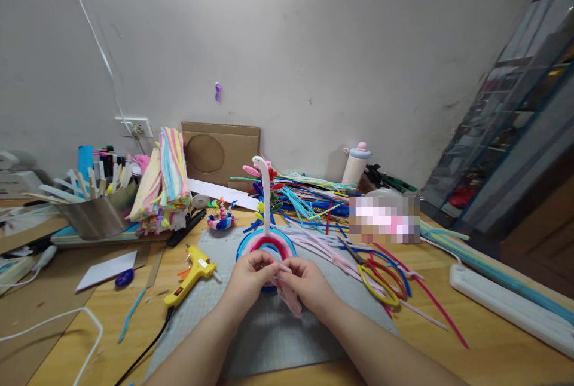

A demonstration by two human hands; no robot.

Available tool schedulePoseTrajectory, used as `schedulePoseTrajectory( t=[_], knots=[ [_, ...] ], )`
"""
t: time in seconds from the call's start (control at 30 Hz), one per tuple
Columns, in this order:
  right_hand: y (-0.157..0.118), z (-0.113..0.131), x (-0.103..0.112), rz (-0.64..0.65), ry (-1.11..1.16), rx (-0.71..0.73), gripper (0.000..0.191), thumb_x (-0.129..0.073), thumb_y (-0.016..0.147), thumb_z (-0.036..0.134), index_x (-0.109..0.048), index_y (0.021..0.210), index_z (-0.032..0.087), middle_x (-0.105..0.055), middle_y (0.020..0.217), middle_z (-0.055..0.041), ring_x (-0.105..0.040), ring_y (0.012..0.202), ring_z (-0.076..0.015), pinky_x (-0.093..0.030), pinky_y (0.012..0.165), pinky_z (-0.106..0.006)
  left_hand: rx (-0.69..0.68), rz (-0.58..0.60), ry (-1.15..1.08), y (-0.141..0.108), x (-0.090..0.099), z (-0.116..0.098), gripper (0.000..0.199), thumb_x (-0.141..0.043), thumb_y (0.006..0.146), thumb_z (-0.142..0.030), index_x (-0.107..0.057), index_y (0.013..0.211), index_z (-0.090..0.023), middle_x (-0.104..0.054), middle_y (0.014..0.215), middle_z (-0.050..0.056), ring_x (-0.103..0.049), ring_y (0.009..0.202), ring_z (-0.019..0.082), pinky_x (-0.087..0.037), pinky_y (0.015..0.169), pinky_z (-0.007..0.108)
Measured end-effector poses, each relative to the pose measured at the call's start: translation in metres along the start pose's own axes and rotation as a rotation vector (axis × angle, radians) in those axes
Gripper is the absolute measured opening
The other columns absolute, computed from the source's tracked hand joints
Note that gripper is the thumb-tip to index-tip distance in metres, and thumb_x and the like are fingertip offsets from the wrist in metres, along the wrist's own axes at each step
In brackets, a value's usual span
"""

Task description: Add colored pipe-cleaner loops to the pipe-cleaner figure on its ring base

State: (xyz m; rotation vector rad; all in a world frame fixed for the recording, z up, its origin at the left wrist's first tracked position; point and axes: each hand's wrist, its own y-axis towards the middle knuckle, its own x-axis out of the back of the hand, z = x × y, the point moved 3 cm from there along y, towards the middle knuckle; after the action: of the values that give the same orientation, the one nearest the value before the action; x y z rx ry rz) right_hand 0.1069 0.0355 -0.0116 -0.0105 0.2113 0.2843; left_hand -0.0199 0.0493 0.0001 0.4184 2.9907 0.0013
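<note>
My left hand [253,281] and my right hand [309,284] meet over the grey mat [269,344], fingers pinched on a pale pink fuzzy piece [289,297] that hangs down between them. Just behind them is a round coiled piece [286,242] in blue, white and pink, its front partly hidden by my hands. A white fuzzy stem [266,201] rises upright behind the coil's rim, bent over at its top. Pale pink pipe cleaners [320,247] lie to the right of the coil.
A yellow glue gun [192,275] lies left of my hands, its cord running toward the front. Yellow-handled scissors [374,284] rest on the right. Behind stand a metal bowl [101,216] of sticks, cardboard [244,156] and a bottle [356,165]. A white power strip [506,308] lies far right.
</note>
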Motion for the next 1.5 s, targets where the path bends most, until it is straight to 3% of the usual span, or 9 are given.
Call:
schedulePoseTrajectory(
  t=[0.17,0.33,0.57,0.93,1.07,1.3,1.5],
  knots=[
    [0.003,-0.002,0.003,-0.009,0.077,0.065,0.034,-0.067,0.069,0.045,-0.06,0.089,0.017,-0.065,0.081,-0.002,-0.059,0.072,-0.0142,-0.044,0.065,-0.026,-0.029,-0.294,-0.017,0.004,0.018,-0.005,0.027,-0.073,0.062,-0.038,-0.063,0.069,-0.014,-0.057,0.053,-0.002,-0.044,0.042,0.008,-0.03,0.042,0.019],
    [0.008,-0.013,0.009,-0.062,-0.011,-0.03,0.043,-0.067,0.065,0.052,-0.054,0.085,0.016,-0.059,0.064,0.0017,-0.051,0.046,-0.0097,-0.039,0.046,-0.023,-0.045,-0.453,-0.174,0.009,0.032,-0.003,0.032,-0.076,0.056,-0.039,-0.062,0.071,-0.014,-0.054,0.051,-0.005,-0.038,0.039,0.004,-0.027,0.041,0.018],
    [0.011,0.003,0.023,-0.207,0.007,0.064,0.036,-0.066,0.069,0.048,-0.056,0.078,0.015,-0.057,0.059,0.0015,-0.046,0.048,-0.0086,-0.035,0.049,-0.022,0.038,-0.39,-0.173,0.009,0.028,0.002,0.032,-0.075,0.059,-0.039,-0.061,0.075,-0.014,-0.058,0.058,-0.001,-0.05,0.053,0.008,-0.033,0.047,0.017],
    [0.015,0.005,0.028,-0.197,-0.055,0.124,0.035,-0.064,0.071,0.049,-0.058,0.08,0.016,-0.055,0.056,0.0023,-0.046,0.048,-0.0094,-0.035,0.049,-0.022,0.065,-0.273,-0.152,0.011,0.022,0.007,0.031,-0.076,0.057,-0.039,-0.061,0.069,-0.014,-0.055,0.057,-0.002,-0.046,0.049,0.008,-0.033,0.047,0.018],
    [0.015,0.003,0.029,-0.197,0.029,0.069,0.032,-0.065,0.071,0.046,-0.057,0.074,0.015,-0.057,0.055,0.0018,-0.047,0.046,-0.0088,-0.034,0.046,-0.021,0.018,-0.265,-0.14,0.01,0.022,0.007,0.03,-0.075,0.06,-0.038,-0.065,0.077,-0.015,-0.056,0.059,-0.003,-0.047,0.051,0.008,-0.034,0.05,0.018],
    [0.014,-0.003,0.028,-0.186,0.247,-0.075,0.031,-0.07,0.066,0.042,-0.054,0.072,0.016,-0.059,0.055,0.0026,-0.046,0.042,-0.0063,-0.03,0.043,-0.017,-0.038,-0.271,-0.071,0.009,0.023,0.002,0.024,-0.074,0.063,-0.035,-0.065,0.074,-0.015,-0.057,0.058,-0.003,-0.047,0.052,0.007,-0.034,0.051,0.018],
    [0.013,0.003,0.027,-0.211,0.036,0.053,0.035,-0.067,0.068,0.047,-0.056,0.073,0.014,-0.058,0.054,0.0018,-0.046,0.043,-0.0081,-0.035,0.045,-0.02,0.016,-0.234,-0.104,0.01,0.022,0.003,0.032,-0.073,0.064,-0.036,-0.066,0.086,-0.014,-0.059,0.062,-0.001,-0.046,0.049,0.007,-0.031,0.047,0.018]
  ],
)
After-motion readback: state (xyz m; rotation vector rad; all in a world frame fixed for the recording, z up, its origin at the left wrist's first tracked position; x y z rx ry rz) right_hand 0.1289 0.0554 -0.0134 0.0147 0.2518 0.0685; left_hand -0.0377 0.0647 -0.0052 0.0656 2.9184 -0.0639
